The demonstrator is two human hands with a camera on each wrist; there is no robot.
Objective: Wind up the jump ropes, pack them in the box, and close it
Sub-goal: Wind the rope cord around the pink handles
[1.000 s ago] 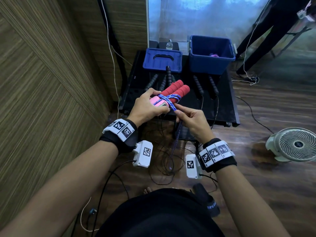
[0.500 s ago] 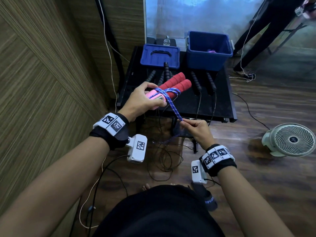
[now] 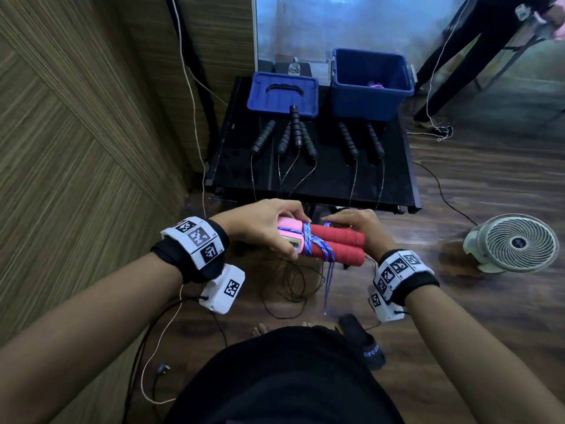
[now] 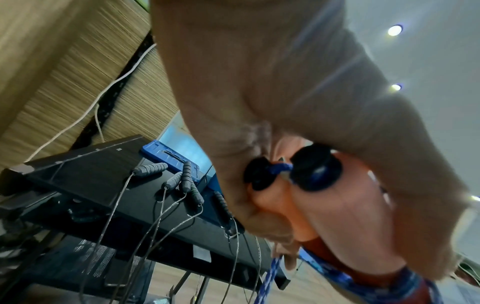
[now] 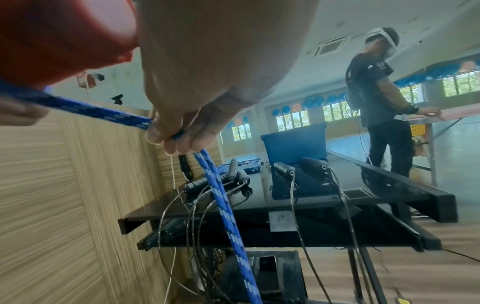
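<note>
**Meanwhile, a crowded table behind the bundle**

Both hands hold the red-and-pink handles (image 3: 324, 243) near the chest: the left hand (image 3: 263, 228) curls round the pink ends, the right hand (image 3: 363, 228) pinches the blue rope (image 3: 315, 244) wound across them, its tail hanging down. Beyond lies a black table (image 3: 394, 179) with six black-handled ropes (image 3: 295, 127) whose cords drape over the near edge. At its back stand the open blue box (image 3: 371, 84) and, beside it, the lid (image 3: 282, 93). A fan (image 3: 516, 243) sits on the floor to the right.
</note>
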